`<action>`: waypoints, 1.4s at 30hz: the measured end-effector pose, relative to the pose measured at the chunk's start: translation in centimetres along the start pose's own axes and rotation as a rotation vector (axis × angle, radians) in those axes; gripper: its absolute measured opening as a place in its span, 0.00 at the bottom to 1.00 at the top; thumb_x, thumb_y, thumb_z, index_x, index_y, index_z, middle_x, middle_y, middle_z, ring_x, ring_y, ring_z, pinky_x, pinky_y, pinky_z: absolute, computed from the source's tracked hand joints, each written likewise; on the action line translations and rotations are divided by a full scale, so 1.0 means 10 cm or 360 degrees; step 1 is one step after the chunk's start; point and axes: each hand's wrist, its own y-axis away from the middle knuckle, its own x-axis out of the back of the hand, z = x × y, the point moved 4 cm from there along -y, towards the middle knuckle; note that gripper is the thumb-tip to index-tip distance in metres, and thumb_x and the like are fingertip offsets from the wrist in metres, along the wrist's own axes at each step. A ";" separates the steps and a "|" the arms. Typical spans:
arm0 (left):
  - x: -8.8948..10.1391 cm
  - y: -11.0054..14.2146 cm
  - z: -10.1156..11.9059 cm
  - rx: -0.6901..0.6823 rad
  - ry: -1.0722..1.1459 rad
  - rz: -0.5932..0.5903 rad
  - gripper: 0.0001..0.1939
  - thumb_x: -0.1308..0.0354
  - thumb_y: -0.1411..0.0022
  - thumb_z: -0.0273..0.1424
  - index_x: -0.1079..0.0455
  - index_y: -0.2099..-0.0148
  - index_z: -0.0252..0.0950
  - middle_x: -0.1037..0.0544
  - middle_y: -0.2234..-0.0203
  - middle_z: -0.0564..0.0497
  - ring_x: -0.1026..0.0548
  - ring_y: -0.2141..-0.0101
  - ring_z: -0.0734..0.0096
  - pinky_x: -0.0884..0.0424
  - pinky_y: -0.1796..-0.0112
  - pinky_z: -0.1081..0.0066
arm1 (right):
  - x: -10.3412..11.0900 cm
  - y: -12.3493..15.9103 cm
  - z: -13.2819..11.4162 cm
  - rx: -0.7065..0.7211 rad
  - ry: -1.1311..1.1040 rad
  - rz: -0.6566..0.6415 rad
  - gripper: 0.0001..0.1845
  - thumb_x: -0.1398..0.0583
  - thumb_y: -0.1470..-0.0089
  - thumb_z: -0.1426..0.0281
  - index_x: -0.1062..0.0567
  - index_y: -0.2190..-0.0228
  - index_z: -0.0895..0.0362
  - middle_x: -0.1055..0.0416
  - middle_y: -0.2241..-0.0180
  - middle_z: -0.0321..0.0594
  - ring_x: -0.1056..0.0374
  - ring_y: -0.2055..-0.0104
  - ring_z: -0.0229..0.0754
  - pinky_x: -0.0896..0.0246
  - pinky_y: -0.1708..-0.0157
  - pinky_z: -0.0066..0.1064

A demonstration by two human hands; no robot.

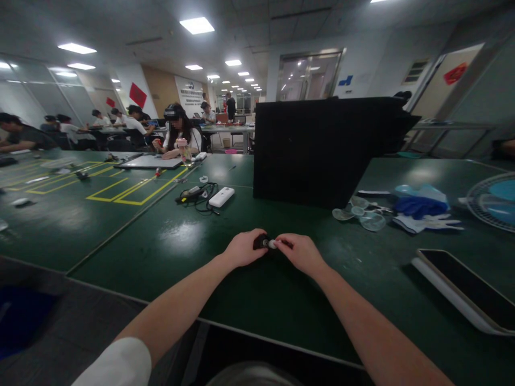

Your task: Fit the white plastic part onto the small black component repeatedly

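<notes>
Close together over the green table (pixel 169 252), both of my hands are at work on small parts. My left hand (pixel 246 247) is closed round a small black cylindrical part (pixel 261 241), whose light round end faces right. A small white rounded piece (pixel 272 244) sits between the fingertips of my right hand (pixel 300 251), which are pinched on it. The white piece is right at the end of the black part; whether the two touch I cannot tell. The exact kind of either part is too small to make out.
A large black box (pixel 309 155) stands just beyond my hands. To its right lie fan blades (pixel 368 219) and blue-and-white gloves (pixel 422 209). A phone (pixel 470 289) rests at the right. A white power bank (pixel 221 197) and cables (pixel 197 195) lie left. A person (pixel 181 134) sits opposite.
</notes>
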 end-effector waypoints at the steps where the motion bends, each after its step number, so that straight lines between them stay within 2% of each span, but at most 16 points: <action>1: 0.00 0.00 -0.01 0.0009 0.0001 -0.0001 0.24 0.38 0.40 0.39 0.32 0.42 0.44 0.20 0.54 0.51 0.21 0.57 0.61 0.26 0.54 0.64 | -0.01 0.00 0.01 -0.0031 0.0014 0.0006 0.15 0.44 0.37 0.57 0.21 0.63 0.51 0.23 0.67 0.36 0.30 0.68 0.40 0.38 0.68 0.31; 4: -0.03 0.00 -0.02 0.0048 0.0001 -0.0012 0.25 0.38 0.41 0.40 0.32 0.42 0.44 0.20 0.55 0.50 0.21 0.58 0.60 0.26 0.56 0.65 | -0.03 -0.01 0.08 -0.0190 0.0058 0.0023 0.19 0.43 0.39 0.52 0.21 0.66 0.52 0.24 0.71 0.36 0.31 0.71 0.40 0.41 0.73 0.30; 8: -0.02 -0.02 -0.04 0.0073 -0.0024 -0.0007 0.25 0.38 0.41 0.41 0.32 0.42 0.45 0.20 0.56 0.50 0.21 0.59 0.60 0.26 0.58 0.66 | 0.01 0.00 0.16 -0.0340 0.0032 0.0122 0.31 0.52 0.36 0.45 0.24 0.72 0.54 0.27 0.76 0.37 0.33 0.75 0.39 0.45 0.76 0.30; 11: 0.10 0.00 -0.23 0.0105 -0.0062 -0.0012 0.23 0.37 0.42 0.39 0.30 0.44 0.45 0.19 0.57 0.51 0.21 0.60 0.61 0.26 0.58 0.67 | 0.07 0.02 0.24 -0.0425 -0.0079 0.0213 0.35 0.57 0.34 0.45 0.24 0.70 0.55 0.27 0.75 0.39 0.32 0.74 0.40 0.45 0.76 0.30; 13: 0.26 0.07 -0.50 0.0174 -0.0071 0.0022 0.23 0.38 0.43 0.38 0.30 0.45 0.45 0.19 0.57 0.51 0.20 0.60 0.63 0.26 0.57 0.67 | 0.09 0.03 0.29 -0.0471 -0.0137 0.0233 0.36 0.58 0.34 0.45 0.23 0.69 0.55 0.27 0.74 0.40 0.32 0.74 0.41 0.44 0.75 0.30; 16: 0.60 0.31 -1.09 0.0405 -0.0093 0.0129 0.24 0.39 0.42 0.38 0.32 0.43 0.44 0.19 0.58 0.51 0.20 0.61 0.64 0.26 0.59 0.68 | 0.05 0.03 0.31 -0.0483 -0.0160 0.0170 0.36 0.59 0.35 0.44 0.23 0.68 0.55 0.27 0.74 0.40 0.33 0.74 0.41 0.44 0.75 0.31; 19: 1.02 0.67 -1.67 0.0660 -0.0415 0.0378 0.25 0.40 0.42 0.39 0.32 0.42 0.45 0.19 0.60 0.52 0.21 0.63 0.64 0.27 0.60 0.67 | -0.01 0.02 0.29 -0.0490 -0.0168 0.0081 0.37 0.59 0.35 0.43 0.23 0.69 0.55 0.27 0.74 0.40 0.33 0.74 0.41 0.43 0.75 0.31; 22: 1.32 0.96 -1.98 0.0639 -0.0725 0.0537 0.26 0.40 0.43 0.38 0.32 0.41 0.45 0.22 0.56 0.51 0.22 0.61 0.64 0.28 0.58 0.68 | -0.06 0.02 0.28 -0.0491 -0.0176 0.0043 0.37 0.59 0.35 0.43 0.23 0.69 0.55 0.27 0.74 0.40 0.33 0.74 0.41 0.42 0.74 0.32; 26: 1.46 1.13 -2.05 0.0585 -0.1006 0.0517 0.27 0.42 0.41 0.36 0.34 0.39 0.46 0.27 0.48 0.49 0.24 0.57 0.62 0.29 0.59 0.68 | -0.08 0.02 0.32 -0.0488 -0.0207 0.0029 0.38 0.59 0.36 0.42 0.23 0.69 0.55 0.26 0.73 0.40 0.32 0.73 0.41 0.42 0.73 0.32; 30: 1.42 1.08 -1.89 0.0509 -0.1253 0.0360 0.24 0.45 0.39 0.31 0.32 0.40 0.45 0.30 0.46 0.44 0.28 0.52 0.53 0.30 0.56 0.62 | -0.09 0.02 0.35 -0.0501 -0.0213 0.0017 0.37 0.58 0.36 0.42 0.22 0.67 0.55 0.25 0.72 0.41 0.32 0.72 0.42 0.42 0.73 0.32; 32: 1.42 1.06 -1.82 0.0541 -0.1289 0.0375 0.23 0.45 0.39 0.29 0.31 0.41 0.44 0.30 0.48 0.41 0.30 0.50 0.50 0.32 0.53 0.58 | -0.09 0.02 0.34 -0.0498 -0.0206 0.0014 0.37 0.58 0.36 0.42 0.22 0.65 0.55 0.25 0.71 0.41 0.32 0.72 0.42 0.42 0.73 0.33; 34: 1.46 1.07 -1.81 0.0674 -0.1222 0.0489 0.22 0.44 0.39 0.29 0.31 0.43 0.43 0.30 0.50 0.40 0.31 0.50 0.47 0.33 0.52 0.55 | -0.08 0.02 0.31 -0.0482 -0.0200 0.0017 0.36 0.58 0.35 0.43 0.22 0.64 0.55 0.25 0.70 0.41 0.31 0.72 0.42 0.42 0.73 0.33; 36: 1.53 1.12 -1.86 0.0840 -0.1026 0.0699 0.21 0.43 0.39 0.31 0.31 0.43 0.40 0.30 0.50 0.39 0.32 0.49 0.47 0.33 0.52 0.55 | -0.07 0.02 0.29 -0.0468 -0.0195 0.0013 0.36 0.58 0.35 0.43 0.22 0.64 0.55 0.25 0.70 0.41 0.32 0.72 0.42 0.42 0.72 0.33; 39: 1.59 1.16 -1.97 0.0994 -0.0508 0.1064 0.21 0.44 0.37 0.35 0.34 0.43 0.35 0.28 0.51 0.39 0.29 0.52 0.52 0.30 0.55 0.59 | -0.07 0.01 0.28 -0.0470 -0.0196 -0.0004 0.36 0.58 0.35 0.44 0.22 0.64 0.55 0.25 0.71 0.41 0.32 0.72 0.42 0.42 0.72 0.33; 42: 1.49 1.05 -2.04 0.1005 -0.0202 0.1186 0.21 0.48 0.33 0.38 0.35 0.44 0.32 0.25 0.56 0.41 0.25 0.58 0.59 0.29 0.58 0.62 | -0.08 0.01 0.29 -0.0467 -0.0199 -0.0004 0.36 0.58 0.35 0.44 0.22 0.65 0.55 0.25 0.70 0.41 0.32 0.71 0.42 0.43 0.72 0.33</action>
